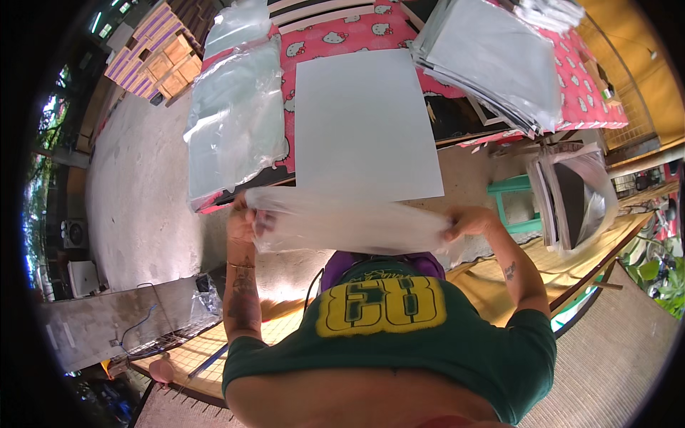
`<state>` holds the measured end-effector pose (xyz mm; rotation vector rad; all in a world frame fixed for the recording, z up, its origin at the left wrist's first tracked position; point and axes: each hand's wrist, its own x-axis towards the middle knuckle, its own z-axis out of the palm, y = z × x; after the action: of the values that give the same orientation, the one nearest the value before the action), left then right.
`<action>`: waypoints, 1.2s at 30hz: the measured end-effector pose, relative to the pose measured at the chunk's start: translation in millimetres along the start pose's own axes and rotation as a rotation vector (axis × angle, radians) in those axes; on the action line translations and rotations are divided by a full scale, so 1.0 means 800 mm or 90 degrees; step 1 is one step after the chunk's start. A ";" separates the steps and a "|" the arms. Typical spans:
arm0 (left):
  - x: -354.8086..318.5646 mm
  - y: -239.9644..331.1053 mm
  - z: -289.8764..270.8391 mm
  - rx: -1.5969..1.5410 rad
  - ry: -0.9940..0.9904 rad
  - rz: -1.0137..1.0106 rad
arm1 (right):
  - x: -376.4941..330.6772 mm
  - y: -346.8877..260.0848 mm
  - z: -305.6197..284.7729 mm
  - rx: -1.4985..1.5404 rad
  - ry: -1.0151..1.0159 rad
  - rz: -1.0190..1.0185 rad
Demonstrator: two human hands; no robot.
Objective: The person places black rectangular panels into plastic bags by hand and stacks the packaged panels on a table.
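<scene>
A clear plastic bag point(335, 222) stretches between my two hands in front of my body. Its left end is gripped by my left hand point(244, 220), some fingers showing through the film. My right hand point(467, 221) pinches the other end, thumb toward the bag. Just beyond it lies a large white sheet point(364, 125) on the table, its near edge next to or partly inside the bag's far edge; I cannot tell which. A stack of clear plastic bags point(235, 121) is left of the sheet. To its right sits a pile of plastic-wrapped flat panels point(492, 60).
The table has a pink patterned cover point(335, 36). Right of it, a green stool point(510, 203) stands beside more wrapped panels point(571, 196). Stacked boxes point(160, 53) are at the far left, on the concrete floor point(143, 178). A grey board point(121, 321) lies at lower left.
</scene>
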<state>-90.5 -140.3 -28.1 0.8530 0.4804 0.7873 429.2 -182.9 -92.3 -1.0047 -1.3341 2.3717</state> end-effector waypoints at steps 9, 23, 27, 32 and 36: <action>0.003 -0.029 0.041 -0.014 0.169 -0.220 | -0.005 0.046 -0.005 0.330 0.216 -0.053; 0.040 -0.131 -0.001 0.308 0.509 0.132 | 0.099 0.088 0.013 0.057 0.839 -0.326; 0.003 -0.016 0.004 0.106 0.316 0.159 | -0.012 -0.052 0.036 0.038 0.599 -0.401; 0.090 0.162 0.110 -0.194 0.120 0.416 | -0.059 -0.225 0.041 0.343 0.149 -0.779; 0.220 0.235 0.028 -0.113 0.021 0.464 | 0.001 -0.351 -0.031 0.350 0.270 -0.770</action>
<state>-43.6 62.6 124.9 0.8520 0.1095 1.4901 411.6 -10.5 129.8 -0.3032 -0.6909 1.3343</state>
